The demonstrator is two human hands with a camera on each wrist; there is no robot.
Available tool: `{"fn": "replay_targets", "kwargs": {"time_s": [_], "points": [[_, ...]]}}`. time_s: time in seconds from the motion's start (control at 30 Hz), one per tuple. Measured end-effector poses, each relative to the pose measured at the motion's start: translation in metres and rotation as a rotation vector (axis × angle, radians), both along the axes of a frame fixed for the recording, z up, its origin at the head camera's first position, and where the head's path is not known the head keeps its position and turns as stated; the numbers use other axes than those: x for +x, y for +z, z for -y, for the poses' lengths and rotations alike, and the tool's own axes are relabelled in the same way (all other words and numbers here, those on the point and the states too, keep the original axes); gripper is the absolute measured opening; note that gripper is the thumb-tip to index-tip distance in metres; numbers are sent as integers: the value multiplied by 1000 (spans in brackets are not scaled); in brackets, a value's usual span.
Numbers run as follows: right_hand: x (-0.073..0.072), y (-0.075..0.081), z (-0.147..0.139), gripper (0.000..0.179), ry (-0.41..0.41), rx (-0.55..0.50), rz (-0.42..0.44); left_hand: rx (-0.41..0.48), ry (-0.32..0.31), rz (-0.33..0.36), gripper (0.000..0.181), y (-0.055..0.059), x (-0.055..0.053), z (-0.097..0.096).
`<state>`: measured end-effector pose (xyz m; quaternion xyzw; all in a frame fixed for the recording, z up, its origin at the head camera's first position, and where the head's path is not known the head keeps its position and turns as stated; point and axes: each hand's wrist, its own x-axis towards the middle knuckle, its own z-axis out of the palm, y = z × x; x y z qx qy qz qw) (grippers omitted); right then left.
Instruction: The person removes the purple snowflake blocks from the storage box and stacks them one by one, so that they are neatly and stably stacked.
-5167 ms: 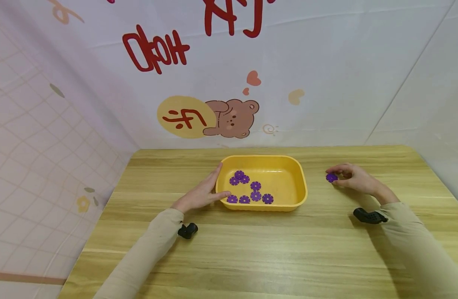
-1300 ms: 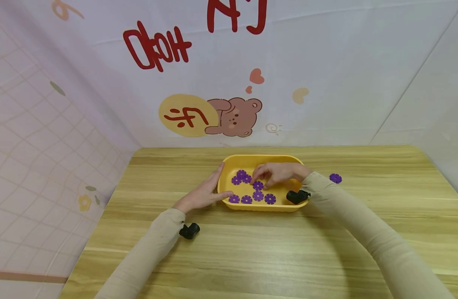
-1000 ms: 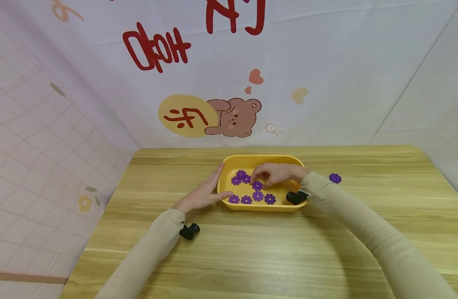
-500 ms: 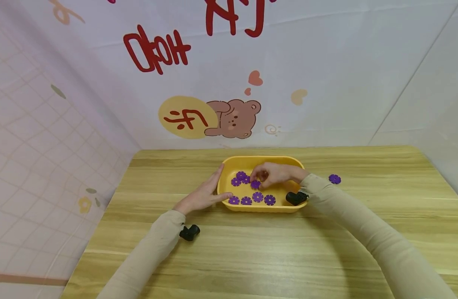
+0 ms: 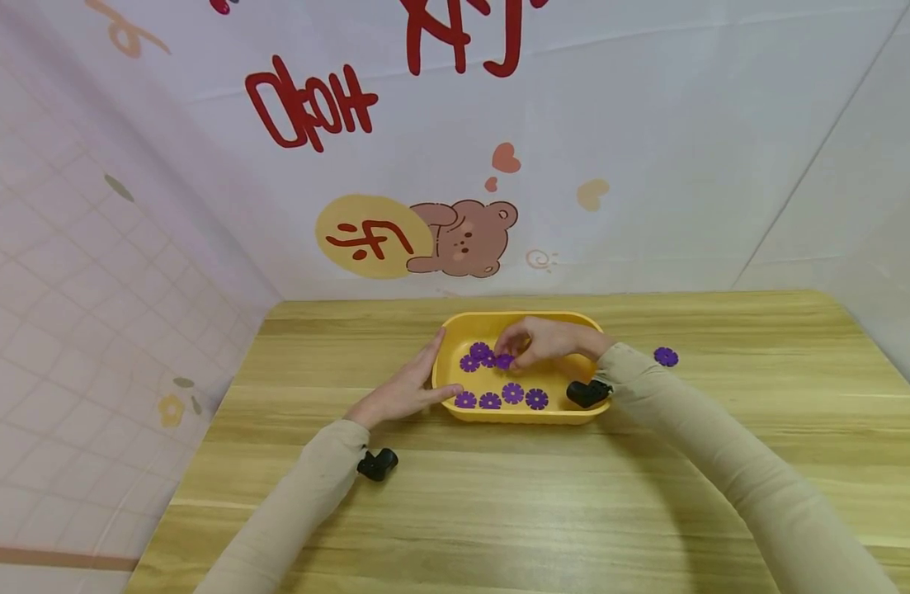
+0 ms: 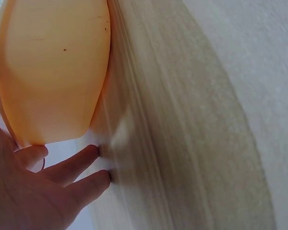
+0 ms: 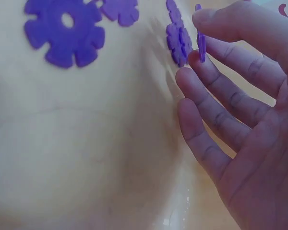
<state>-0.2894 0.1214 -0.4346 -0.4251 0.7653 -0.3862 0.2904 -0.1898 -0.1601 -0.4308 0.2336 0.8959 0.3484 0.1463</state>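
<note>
The purple flower disc (image 5: pixel 505 361) is pinched between thumb and forefinger of the right hand (image 5: pixel 539 343) just above the floor of the yellow tray (image 5: pixel 596 388), toward the tray's far-left part, beside the small cluster of discs (image 5: pixel 478 355) lying there. A second ago the same fingers were pressing down on a disc flat on the tray floor; now it stands on edge in the pinch, seen edge-on in the wrist view (image 7: pixel 200 33), so it looks lifted free and ready to be carried out. The other right fingers (image 7: pixel 216 115) hang loose and half-spread below it. The left hand (image 5: pixel 403 388) has not moved: it rests flat, fingers straight, against the tray's left wall, steadying it. One more purple disc (image 5: pixel 666 356) lies on the table (image 5: pixel 499 511) right of the tray.
</note>
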Motion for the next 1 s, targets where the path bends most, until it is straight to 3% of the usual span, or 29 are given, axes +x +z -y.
{"fn": "replay_targets", "kwargs": {"time_s": [0.33,0.57,1.0], "points": [[7,20,2,35,-13,-3,-24,2,9,12,96,-1,-1,1],[9,43,-2,36,-17,-35,-35,1,11,13,95,1,1,1],[17,70,-11,31,-56,-1,-61,-8,8,3,95,1,1,0]]}}
